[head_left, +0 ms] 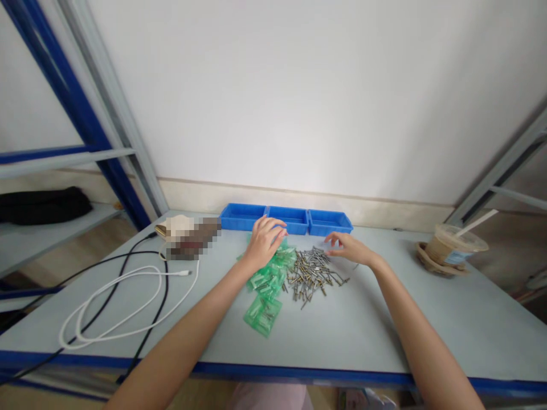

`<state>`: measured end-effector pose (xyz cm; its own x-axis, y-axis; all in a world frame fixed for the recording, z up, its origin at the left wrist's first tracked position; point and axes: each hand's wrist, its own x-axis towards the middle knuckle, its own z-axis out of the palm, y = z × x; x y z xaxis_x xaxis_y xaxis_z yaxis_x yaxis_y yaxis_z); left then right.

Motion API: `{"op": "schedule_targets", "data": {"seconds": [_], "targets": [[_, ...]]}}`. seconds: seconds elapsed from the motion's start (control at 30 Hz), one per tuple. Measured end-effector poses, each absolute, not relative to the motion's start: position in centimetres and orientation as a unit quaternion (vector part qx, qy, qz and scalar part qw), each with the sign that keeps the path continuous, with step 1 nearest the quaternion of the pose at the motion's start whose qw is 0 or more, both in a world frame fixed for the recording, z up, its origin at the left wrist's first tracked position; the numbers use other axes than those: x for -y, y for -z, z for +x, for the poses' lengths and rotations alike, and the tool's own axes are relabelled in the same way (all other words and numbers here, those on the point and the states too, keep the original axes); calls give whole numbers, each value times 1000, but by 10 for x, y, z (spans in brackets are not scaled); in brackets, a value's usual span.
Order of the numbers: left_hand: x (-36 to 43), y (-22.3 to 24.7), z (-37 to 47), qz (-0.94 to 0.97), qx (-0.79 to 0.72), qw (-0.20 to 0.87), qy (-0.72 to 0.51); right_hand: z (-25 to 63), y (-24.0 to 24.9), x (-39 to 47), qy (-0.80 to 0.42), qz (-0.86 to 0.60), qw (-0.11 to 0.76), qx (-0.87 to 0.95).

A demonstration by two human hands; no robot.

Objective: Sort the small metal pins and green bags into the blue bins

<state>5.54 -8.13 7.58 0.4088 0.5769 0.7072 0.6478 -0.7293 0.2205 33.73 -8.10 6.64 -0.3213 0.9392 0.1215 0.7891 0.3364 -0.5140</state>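
The left hand (262, 242) is positioned above the green plastic bags (273, 279), with its fingers loosely curved and slightly apart; whether the fingertips grip a bag cannot be determined. The right hand (350, 249) is located at the right side of the pile of metal pins (307, 276), palm down, with a moderate gap between thumb and forefinger and no item visible in the gap. The pile lies loose on the table (342, 336), directly right of the bags; the bags overlap, and small metal parts show through them. Three blue trays (287, 229) stand in a row behind both groups, against the wall side. A white cable (115, 337) lies coiled at the left, crossing a black cable (166, 296). A pixelated area beside the cables conceals its contents. A cup (453, 245) with a straw (476, 222) sits in a brown holder (423, 259) at the far right.
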Motion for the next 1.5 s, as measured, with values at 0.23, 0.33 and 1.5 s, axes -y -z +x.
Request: {"op": "schedule_targets", "data": {"seconds": [0.23, 0.33, 1.5], "targets": [[77, -62, 47, -813, 402, 17, 420, 343, -41, 77, -274, -541, 127, 785], [71, -53, 45, -817, 410, 22, 404, 341, -40, 77, -248, -553, 130, 785], [87, -63, 102, -868, 369, 33, 330, 280, -52, 93, -368, -479, 431, 670]]}}
